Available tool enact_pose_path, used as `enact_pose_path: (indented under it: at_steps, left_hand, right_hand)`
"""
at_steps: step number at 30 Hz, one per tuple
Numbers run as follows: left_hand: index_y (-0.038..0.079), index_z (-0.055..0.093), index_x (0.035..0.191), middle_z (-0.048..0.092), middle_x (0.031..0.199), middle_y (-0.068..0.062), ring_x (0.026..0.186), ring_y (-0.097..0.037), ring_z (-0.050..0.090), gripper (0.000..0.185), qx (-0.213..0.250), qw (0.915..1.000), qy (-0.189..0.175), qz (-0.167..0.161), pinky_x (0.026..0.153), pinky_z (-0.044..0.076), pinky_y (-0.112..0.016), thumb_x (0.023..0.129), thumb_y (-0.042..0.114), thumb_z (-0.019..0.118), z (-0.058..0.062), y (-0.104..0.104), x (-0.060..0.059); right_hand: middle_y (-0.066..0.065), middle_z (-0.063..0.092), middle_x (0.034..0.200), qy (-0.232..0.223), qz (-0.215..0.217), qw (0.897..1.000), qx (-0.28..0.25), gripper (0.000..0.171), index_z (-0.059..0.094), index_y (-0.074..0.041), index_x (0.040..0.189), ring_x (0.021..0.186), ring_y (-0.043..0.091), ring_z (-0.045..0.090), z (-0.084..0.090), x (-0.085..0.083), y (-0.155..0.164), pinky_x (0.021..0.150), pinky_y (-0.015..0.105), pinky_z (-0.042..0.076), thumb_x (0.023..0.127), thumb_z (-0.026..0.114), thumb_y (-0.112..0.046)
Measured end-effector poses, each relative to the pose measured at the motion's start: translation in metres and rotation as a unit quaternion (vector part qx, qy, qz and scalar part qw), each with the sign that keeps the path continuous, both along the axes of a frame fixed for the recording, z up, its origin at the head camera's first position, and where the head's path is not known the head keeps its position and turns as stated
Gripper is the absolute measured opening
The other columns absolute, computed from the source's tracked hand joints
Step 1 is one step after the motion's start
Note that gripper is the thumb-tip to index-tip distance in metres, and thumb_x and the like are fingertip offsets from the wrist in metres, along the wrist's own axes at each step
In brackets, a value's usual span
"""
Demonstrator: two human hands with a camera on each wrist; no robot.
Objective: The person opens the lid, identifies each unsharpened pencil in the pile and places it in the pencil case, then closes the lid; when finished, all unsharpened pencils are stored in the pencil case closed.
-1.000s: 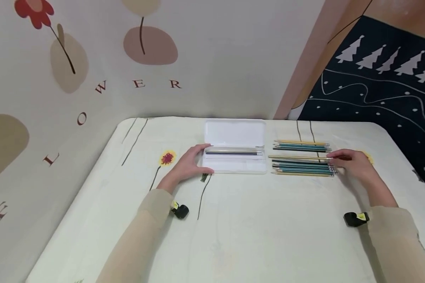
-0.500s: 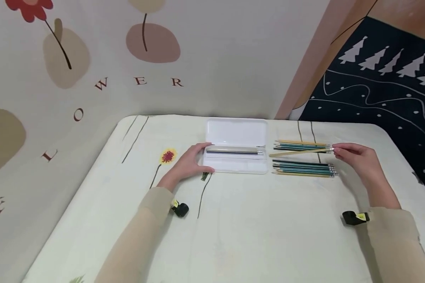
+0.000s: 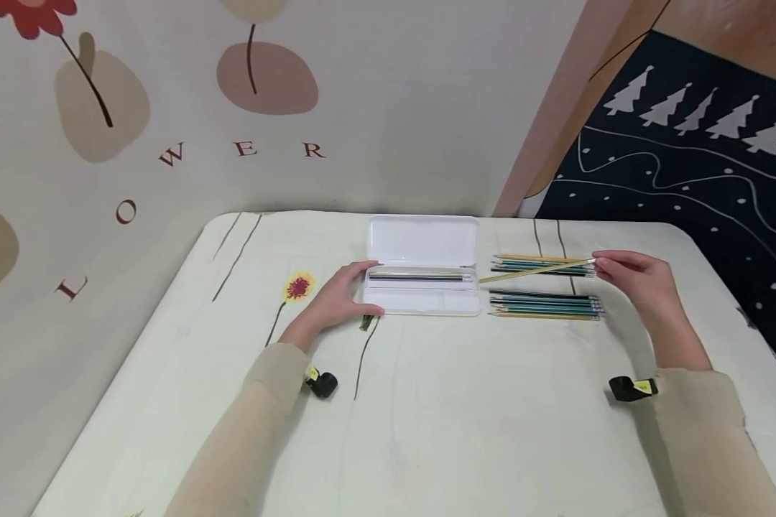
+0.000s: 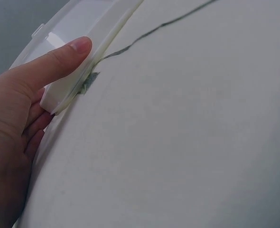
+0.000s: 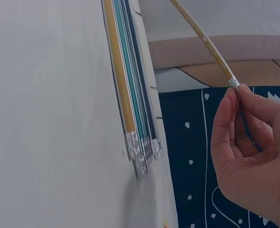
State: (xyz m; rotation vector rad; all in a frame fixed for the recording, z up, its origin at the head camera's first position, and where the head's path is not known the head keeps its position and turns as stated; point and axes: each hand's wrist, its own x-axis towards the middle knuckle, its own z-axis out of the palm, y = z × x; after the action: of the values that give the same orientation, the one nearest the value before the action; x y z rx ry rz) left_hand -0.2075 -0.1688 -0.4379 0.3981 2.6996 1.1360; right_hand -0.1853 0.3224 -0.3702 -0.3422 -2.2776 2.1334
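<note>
My left hand point(image 3: 336, 294) holds the left end of an open white pencil case point(image 3: 453, 303), its thumb on the front rim in the left wrist view. A few pencils point(image 3: 420, 277) lie in the case's rear part; the front part shows bare. My right hand point(image 3: 643, 283) pinches a yellow pencil point(image 5: 206, 42) at its metal-banded eraser end. That pencil slants over the table, its tip pointing left to the case's right edge. Beneath and behind it lies a row of yellow, teal and dark pencils point(image 3: 511, 256). Closer to me is a second row of pencils point(image 3: 543, 307).
The case's raised lid point(image 3: 422, 240) leans near the back wall point(image 3: 401, 143). A pale cloth with printed flowers point(image 3: 299, 287) covers the table point(image 3: 427, 402). At the right, beyond the table edge, hangs a dark cloth with white trees point(image 3: 679, 172).
My right hand has lifted the yellow pencil from between the two rows and raised its eraser end back and up. My left hand stays on the pencil case.
</note>
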Motion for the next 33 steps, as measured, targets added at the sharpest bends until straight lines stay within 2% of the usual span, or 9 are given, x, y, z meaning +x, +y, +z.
enact_pose_path:
  at_steps: [2,8,13,18,22,24,28,33]
  left_hand:
    - [0.027,0.039,0.152,0.038,0.157,-0.009,0.148,-0.030,0.033,0.095,-0.002,1.0000,0.001,0.000,0.121,0.029,-0.052,0.072,0.042,0.088,0.000,0.000,0.000]
    - [0.027,0.039,0.152,0.037,0.158,-0.009,0.148,-0.031,0.032,0.096,0.001,1.0000,0.000,0.001,0.121,0.028,-0.054,0.072,0.043,0.088,0.000,0.000,-0.001]
    - [0.027,0.039,0.151,0.038,0.158,-0.010,0.148,-0.032,0.033,0.095,0.002,1.0000,0.000,0.003,0.120,0.029,-0.055,0.071,0.043,0.088,-0.001,0.000,-0.001]
    - [0.027,0.039,0.151,0.038,0.158,-0.010,0.148,-0.032,0.032,0.096,0.000,1.0000,-0.005,0.004,0.121,0.028,-0.054,0.071,0.043,0.089,-0.002,0.000,0.001]
    - [0.026,0.039,0.152,0.038,0.158,-0.010,0.148,-0.031,0.032,0.096,0.000,1.0000,-0.002,0.005,0.121,0.028,-0.053,0.071,0.042,0.089,-0.003,0.000,0.000]
    - [0.026,0.039,0.151,0.038,0.157,-0.010,0.148,-0.031,0.033,0.096,-0.002,1.0000,-0.002,0.006,0.121,0.028,-0.053,0.071,0.042,0.089,-0.004,0.000,-0.001]
    - [0.026,0.039,0.152,0.037,0.158,-0.011,0.148,-0.032,0.032,0.096,-0.005,1.0000,-0.002,0.008,0.121,0.028,-0.053,0.071,0.042,0.089,-0.004,0.000,-0.001]
    - [0.027,0.038,0.152,0.036,0.159,-0.011,0.149,-0.032,0.031,0.096,-0.003,1.0000,-0.007,0.006,0.121,0.027,-0.054,0.072,0.042,0.088,-0.002,0.001,0.000]
  right_hand:
    - [-0.017,0.070,0.092,0.004,0.003,1.000,-0.010,0.011,0.077,-0.023,0.097,0.082,-0.004,0.069,-0.001,-0.001,-0.004,0.075,0.010,0.055,0.088,0.075,-0.018]
    - [-0.019,0.066,0.097,-0.019,0.002,0.999,0.037,0.019,0.075,-0.025,0.106,0.085,-0.008,0.066,-0.004,-0.007,-0.019,0.077,0.008,0.054,0.087,0.075,-0.027]
    - [-0.016,0.067,0.096,-0.010,0.006,1.000,0.016,0.027,0.074,-0.015,0.113,0.083,-0.004,0.067,-0.009,-0.012,-0.034,0.075,0.008,0.054,0.088,0.075,-0.025]
    - [-0.021,0.066,0.093,0.005,0.033,0.997,0.071,0.035,0.069,-0.007,0.120,0.082,-0.007,0.066,-0.015,-0.015,-0.057,0.076,0.008,0.054,0.091,0.072,-0.027]
    - [-0.024,0.062,0.094,0.008,0.068,0.989,0.135,0.041,0.062,0.000,0.128,0.084,-0.010,0.063,-0.016,-0.020,-0.077,0.079,0.007,0.053,0.096,0.066,-0.026]
    - [-0.025,0.061,0.093,0.006,0.079,0.984,0.161,0.041,0.062,0.000,0.129,0.084,-0.011,0.062,-0.016,-0.023,-0.086,0.079,0.008,0.053,0.098,0.064,-0.025]
    - [-0.019,0.060,0.096,0.003,0.093,0.978,0.186,0.035,0.064,0.000,0.126,0.083,-0.010,0.061,-0.018,-0.027,-0.102,0.080,0.011,0.055,0.099,0.063,-0.022]
    - [-0.007,0.065,0.101,0.004,0.109,0.977,0.181,0.031,0.066,0.002,0.122,0.081,-0.008,0.062,-0.022,-0.032,-0.116,0.081,0.017,0.058,0.097,0.065,-0.017]
